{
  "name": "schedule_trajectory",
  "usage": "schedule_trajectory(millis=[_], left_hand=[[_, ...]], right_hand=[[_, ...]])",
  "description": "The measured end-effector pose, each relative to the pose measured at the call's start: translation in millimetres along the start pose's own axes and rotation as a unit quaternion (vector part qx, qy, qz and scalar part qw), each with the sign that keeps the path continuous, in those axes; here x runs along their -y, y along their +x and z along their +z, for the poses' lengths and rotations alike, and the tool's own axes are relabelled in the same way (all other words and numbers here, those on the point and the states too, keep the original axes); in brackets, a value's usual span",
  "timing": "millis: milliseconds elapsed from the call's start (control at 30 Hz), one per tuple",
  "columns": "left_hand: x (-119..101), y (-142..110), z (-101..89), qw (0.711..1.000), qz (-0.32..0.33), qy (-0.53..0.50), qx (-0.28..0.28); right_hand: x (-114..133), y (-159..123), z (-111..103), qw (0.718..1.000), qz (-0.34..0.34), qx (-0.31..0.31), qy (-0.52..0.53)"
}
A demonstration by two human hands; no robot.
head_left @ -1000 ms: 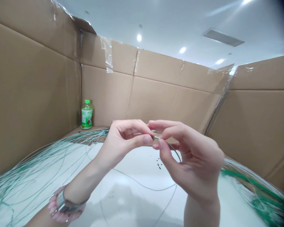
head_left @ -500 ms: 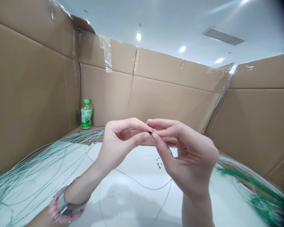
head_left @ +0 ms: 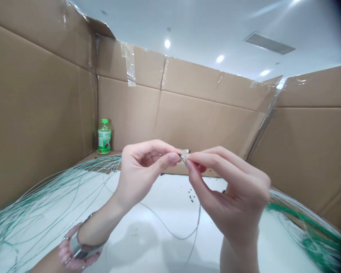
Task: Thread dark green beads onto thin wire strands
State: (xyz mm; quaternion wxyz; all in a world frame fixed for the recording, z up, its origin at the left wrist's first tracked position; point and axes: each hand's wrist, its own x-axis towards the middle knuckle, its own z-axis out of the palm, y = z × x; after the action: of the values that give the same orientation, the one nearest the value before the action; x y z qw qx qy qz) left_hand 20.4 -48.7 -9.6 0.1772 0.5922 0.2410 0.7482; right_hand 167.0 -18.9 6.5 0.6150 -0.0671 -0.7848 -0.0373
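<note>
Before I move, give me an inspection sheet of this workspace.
surface: white glossy table, shadows on it near the hands.
job's things: wire end, pinched at the fingertips of both hands; a thin grey wire loops down onto the table below them.
clutter: small black bits scattered on the table.
hands: left hand and right hand, both raised off the table; pink bracelet on the left wrist.
cables: green wires fan across the table's left side, more at right.
surroundings: taped cardboard walls; green-capped bottle in the far corner.
</note>
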Motion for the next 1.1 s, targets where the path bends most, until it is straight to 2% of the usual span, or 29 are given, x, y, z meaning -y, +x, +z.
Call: schedule_trajectory(millis=[333, 533, 1100], left_hand=[[-0.3, 2.0, 0.9, 0.999, 0.025, 0.037, -0.002], [-1.5, 2.6, 1.2, 0.995, 0.055, 0.079, -0.004], [-2.1, 1.8, 1.0, 0.983, 0.088, 0.159, -0.023]], right_hand=[[-3.3, -0.8, 0.9, 1.0, -0.006, 0.0, 0.002], [-2.8, 1.7, 2.5, 0.999, -0.025, -0.019, -0.015], [-2.3, -0.1, 1.8, 1.0, -0.017, -0.012, -0.019]])
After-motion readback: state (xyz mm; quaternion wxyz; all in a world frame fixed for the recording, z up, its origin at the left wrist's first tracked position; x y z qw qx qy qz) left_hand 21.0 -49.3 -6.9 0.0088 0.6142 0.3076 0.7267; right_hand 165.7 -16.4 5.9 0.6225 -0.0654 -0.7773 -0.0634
